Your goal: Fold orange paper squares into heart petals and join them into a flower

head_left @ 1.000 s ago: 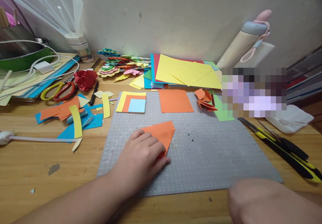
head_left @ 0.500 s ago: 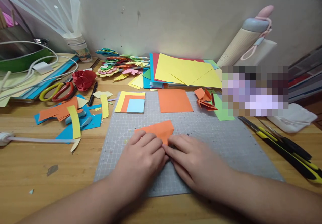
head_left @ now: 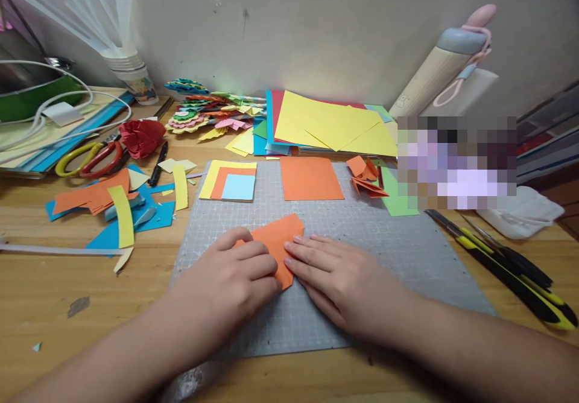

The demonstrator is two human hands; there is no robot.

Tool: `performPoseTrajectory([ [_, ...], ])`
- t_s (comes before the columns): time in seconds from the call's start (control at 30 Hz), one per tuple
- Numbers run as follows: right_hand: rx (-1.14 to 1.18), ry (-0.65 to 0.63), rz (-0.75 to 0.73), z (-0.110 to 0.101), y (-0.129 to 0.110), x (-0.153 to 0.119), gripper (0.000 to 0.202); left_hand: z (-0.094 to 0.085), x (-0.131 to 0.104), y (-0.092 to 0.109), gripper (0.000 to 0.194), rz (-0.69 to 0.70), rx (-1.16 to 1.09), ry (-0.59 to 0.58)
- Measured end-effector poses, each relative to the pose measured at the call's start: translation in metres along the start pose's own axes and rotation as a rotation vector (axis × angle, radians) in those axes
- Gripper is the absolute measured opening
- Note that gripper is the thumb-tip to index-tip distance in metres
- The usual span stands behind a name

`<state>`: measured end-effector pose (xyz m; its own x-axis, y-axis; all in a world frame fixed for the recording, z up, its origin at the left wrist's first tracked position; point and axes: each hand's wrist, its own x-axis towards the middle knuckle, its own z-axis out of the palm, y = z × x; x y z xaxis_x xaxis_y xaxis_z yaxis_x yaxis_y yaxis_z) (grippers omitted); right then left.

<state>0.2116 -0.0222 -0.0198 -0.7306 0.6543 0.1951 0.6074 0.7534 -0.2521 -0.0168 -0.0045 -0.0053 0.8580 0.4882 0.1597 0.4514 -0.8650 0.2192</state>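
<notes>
Sheets (head_left: pixel 332 116) lie near the desk's (head_left: pixel 40 294) far edge. Left fingers (head_left: pixel 257 266) curl over folded orange paper (head_left: pixel 279 233), grip unclear; outstretched right fingers (head_left: pixel 316 256) touch it.

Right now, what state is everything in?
Left hand, curled on orange paper
Right hand, outstretched, touching it
Orange paper, apparently folded, partly covered
Orange square, lying flat
Cutting mat, flat, partly covered
Scissors, lying down, partly hidden
Cup stack, upright, holding translucent sticks
Bottle, capped, tilted
Yellow-black cutter, lying down
</notes>
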Motion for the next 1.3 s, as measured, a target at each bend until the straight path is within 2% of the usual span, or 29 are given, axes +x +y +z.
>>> performPoseTrajectory([
  [0.13, 0.019, -0.067, -0.032, -0.003, 0.005, -0.001, 0.037, 0.009, 0.000, 0.004, 0.024, -0.033, -0.049, 0.009],
  [0.23, 0.025, -0.105, -0.056, -0.006, 0.006, -0.002, 0.036, 0.010, 0.000, 0.006, 0.020, -0.089, -0.115, -0.028],
  [0.47, 0.067, -0.163, -0.118, -0.010, 0.003, -0.003, 0.039, -0.009, 0.000, -0.001, 0.018, -0.190, -0.323, -0.167],
  [0.57, 0.088, -0.170, -0.124, -0.009, 0.001, -0.004, 0.039, -0.012, 0.001, -0.004, 0.017, -0.284, -0.378, -0.173],
  [0.73, 0.105, -0.166, -0.104, -0.008, -0.001, -0.005, 0.040, -0.003, 0.004, -0.007, 0.023, -0.481, -0.233, -0.082],
  [0.87, 0.101, -0.162, -0.110, -0.009, -0.002, -0.004, 0.041, 0.002, 0.007, -0.006, 0.024, -0.560, -0.178, -0.049],
  [1.3, 0.096, -0.189, -0.118, -0.012, -0.001, -0.001, 0.039, 0.007, 0.012, -0.002, 0.021, -0.564, -0.135, -0.058],
])
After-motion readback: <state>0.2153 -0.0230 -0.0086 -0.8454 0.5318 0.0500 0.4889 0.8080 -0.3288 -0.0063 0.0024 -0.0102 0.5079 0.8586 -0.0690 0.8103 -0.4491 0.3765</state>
